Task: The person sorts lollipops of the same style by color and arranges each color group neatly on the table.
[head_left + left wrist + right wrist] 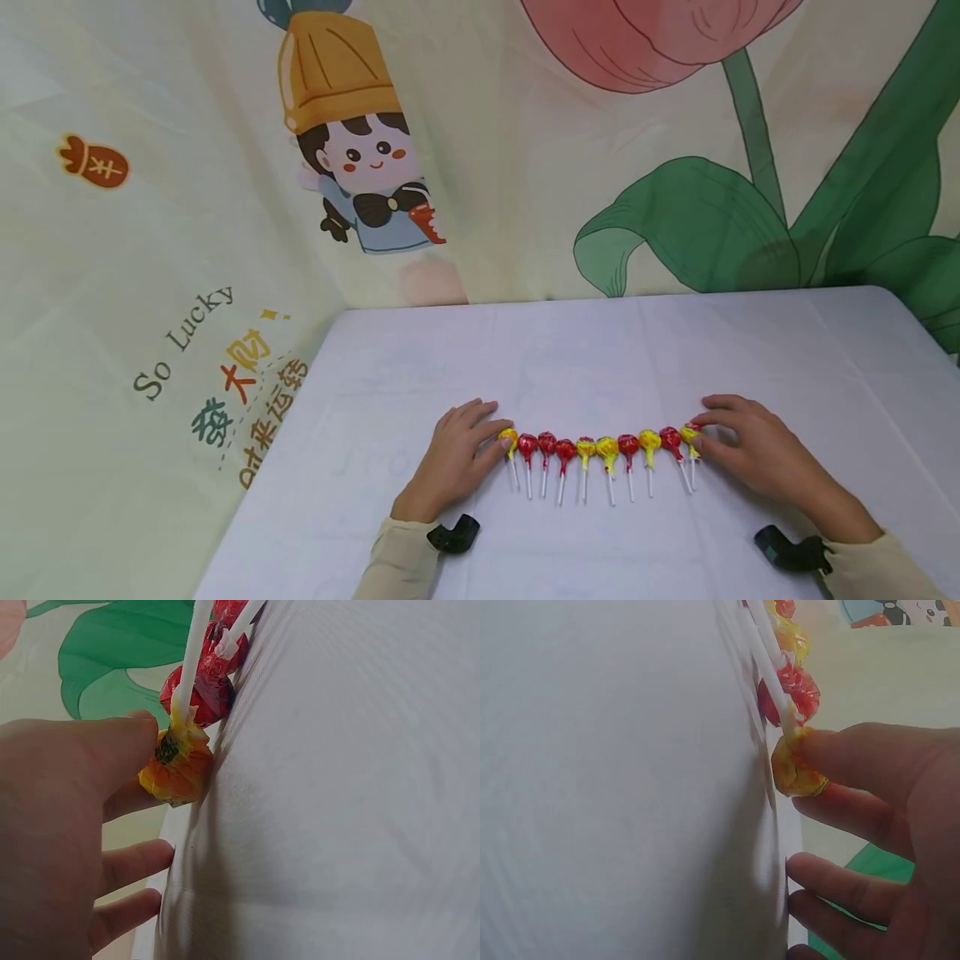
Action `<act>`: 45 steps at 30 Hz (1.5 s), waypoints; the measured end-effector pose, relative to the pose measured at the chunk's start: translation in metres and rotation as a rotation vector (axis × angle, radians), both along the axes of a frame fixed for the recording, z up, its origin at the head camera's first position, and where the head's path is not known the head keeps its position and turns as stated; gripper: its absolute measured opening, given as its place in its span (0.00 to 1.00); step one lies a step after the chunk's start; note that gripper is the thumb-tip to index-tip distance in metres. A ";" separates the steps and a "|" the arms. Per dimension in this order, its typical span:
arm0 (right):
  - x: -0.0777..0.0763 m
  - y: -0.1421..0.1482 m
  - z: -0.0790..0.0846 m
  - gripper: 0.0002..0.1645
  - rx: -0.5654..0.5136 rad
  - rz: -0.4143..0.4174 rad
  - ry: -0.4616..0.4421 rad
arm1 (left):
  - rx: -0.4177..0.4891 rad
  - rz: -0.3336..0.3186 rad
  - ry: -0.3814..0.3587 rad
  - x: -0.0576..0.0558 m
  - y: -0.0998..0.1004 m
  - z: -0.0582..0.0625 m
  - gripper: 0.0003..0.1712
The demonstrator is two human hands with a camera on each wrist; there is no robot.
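Several lollipops in red and yellow wrappers lie side by side in a row on the white-covered table, their white sticks pointing toward me. My left hand [461,450] pinches the yellow lollipop [178,766] at the row's left end between thumb and forefinger; the other fingers are spread, tips at the cloth. Beside it lies a red lollipop [527,444]. At the right end, my right hand [765,457] pinches another yellow lollipop [796,765] the same way, next to a red one [793,696]. In the middle of the row sits a yellow lollipop [607,448].
The white tablecloth [585,358] covers the table, whose far edge meets a printed fabric backdrop [510,167] with a tulip and a cartoon figure. A black wrist camera [453,534] is strapped to the left wrist, and another black camera [789,550] to the right.
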State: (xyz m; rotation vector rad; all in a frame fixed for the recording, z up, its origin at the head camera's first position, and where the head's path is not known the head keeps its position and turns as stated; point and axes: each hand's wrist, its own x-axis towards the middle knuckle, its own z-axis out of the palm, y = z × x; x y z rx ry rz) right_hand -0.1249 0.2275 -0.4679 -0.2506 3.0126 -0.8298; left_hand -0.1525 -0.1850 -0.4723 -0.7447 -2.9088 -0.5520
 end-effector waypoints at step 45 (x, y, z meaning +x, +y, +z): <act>-0.046 0.010 0.023 0.26 -0.461 -0.113 -0.009 | 0.062 -0.012 0.030 -0.004 -0.003 -0.007 0.16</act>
